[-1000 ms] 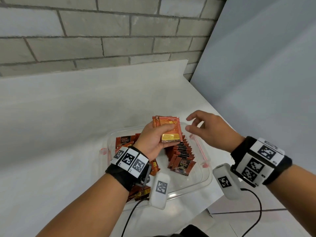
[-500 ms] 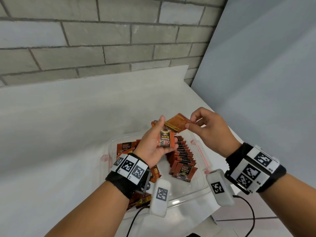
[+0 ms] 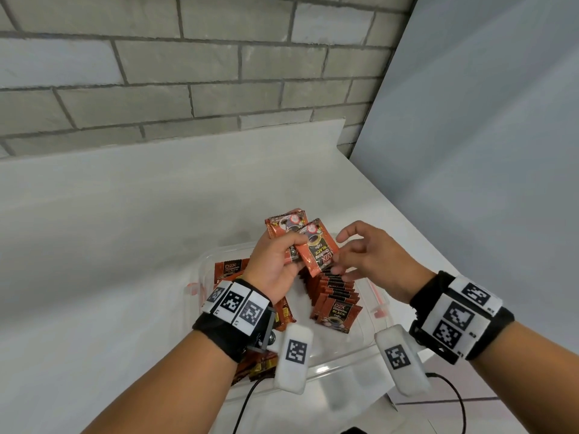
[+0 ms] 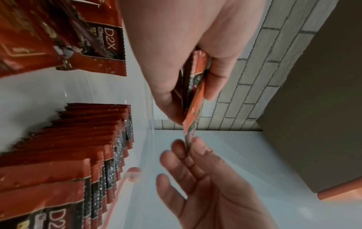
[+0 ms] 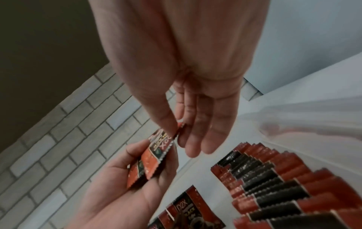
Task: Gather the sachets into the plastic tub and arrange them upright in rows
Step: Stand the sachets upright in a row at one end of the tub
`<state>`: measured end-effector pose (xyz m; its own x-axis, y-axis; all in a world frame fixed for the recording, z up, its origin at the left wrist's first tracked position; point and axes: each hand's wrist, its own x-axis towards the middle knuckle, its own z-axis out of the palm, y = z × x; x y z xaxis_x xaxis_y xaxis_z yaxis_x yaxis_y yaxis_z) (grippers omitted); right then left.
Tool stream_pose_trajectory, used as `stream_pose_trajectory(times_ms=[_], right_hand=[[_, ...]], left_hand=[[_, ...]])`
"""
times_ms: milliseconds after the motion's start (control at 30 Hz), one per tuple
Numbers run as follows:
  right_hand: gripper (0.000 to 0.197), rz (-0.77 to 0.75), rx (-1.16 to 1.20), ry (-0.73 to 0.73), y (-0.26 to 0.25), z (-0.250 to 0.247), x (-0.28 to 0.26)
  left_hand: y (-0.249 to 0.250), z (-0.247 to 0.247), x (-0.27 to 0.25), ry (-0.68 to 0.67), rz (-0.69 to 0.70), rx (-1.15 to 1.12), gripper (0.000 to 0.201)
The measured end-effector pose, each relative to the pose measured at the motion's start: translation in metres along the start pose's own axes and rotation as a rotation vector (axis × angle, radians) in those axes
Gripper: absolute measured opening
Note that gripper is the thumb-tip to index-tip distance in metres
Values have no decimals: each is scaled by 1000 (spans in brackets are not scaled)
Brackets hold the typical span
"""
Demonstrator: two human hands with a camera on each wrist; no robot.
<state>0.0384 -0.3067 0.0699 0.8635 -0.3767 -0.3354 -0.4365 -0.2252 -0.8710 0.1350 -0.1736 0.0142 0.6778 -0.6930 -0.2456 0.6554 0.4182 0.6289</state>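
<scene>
My left hand grips a small stack of red-and-black coffee sachets above the clear plastic tub. The front sachet lies slanted across the stack, and my right hand pinches its right edge between thumb and fingers. The right wrist view shows that pinch on the sachet's corner; the left wrist view shows the stack edge-on. Inside the tub a row of sachets stands leaning, just below both hands.
Loose sachets lie flat in the tub's left part, more under my left wrist. The tub sits on a white counter near its right edge. A brick wall stands behind, a grey panel to the right.
My right hand took one sachet off the stack, turned it over and brought it back against the stack's front. My left hand kept hold of the stack throughout.
</scene>
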Motion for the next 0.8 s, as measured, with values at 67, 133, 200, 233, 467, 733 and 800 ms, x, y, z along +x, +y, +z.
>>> stream_pose_trajectory(times_ms=[67,133,200,233,467,733,800], right_hand=[[15,-44,39,58,-4,-2,1],[16,-74,64,129,-9,-3,2],[19,-45,151,139,-10,-2,3],[22,-11,200,123,-9,-1,3],[14,-46,222,106,-9,-7,3],[16,-188,-483,-87,8,-27,-10],[17,-202,-738,-213,14,-19,-15]], left_hand=[[0,1,-1,-19,-12,30,25],[0,3,-3,-39,-20,69,26],[0,3,-4,-51,-10,83,29],[0,2,-4,-52,-1,83,30],[2,1,-3,-16,-2,57,37],[4,-3,2,82,31,39,6],[4,-3,2,82,32,50,8]])
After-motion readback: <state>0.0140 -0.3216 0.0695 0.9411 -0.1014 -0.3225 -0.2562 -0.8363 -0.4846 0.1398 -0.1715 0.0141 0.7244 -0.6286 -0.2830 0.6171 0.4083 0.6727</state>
